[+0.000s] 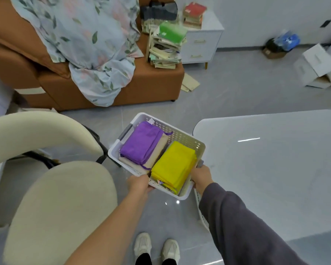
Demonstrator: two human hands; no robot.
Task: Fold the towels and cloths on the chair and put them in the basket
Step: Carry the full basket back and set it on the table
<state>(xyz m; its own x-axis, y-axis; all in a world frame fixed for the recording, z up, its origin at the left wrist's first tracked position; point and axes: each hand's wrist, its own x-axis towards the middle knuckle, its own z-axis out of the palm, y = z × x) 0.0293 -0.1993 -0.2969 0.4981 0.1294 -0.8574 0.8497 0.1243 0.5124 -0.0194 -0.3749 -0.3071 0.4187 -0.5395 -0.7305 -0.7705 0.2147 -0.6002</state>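
Basket (pixel 182 134) hangs above the floor btwn chair (pixel 61 197) on the left & table (pixel 275 169) on the right. Our left hand (pixel 139 183) fingers curl round its near rim, and our right hand (pixel 202 176) grips the right handle. Inside: purple cloth (pixel 141 144) on beige towel (pixel 159 150), yellow cloth (pixel 173 165) just right.

We see a grey tiled floor (pixel 227 88) carrying a cream chair (pixel 61 203) at its left edge, a brown sofa (pixel 151 87) at the far left and a white table (pixel 275 169) at the right. Flat cardboard pieces (pixel 190 83) lie beside the sofa's corner, and white boxes (pixel 317 67) sit at the far right.
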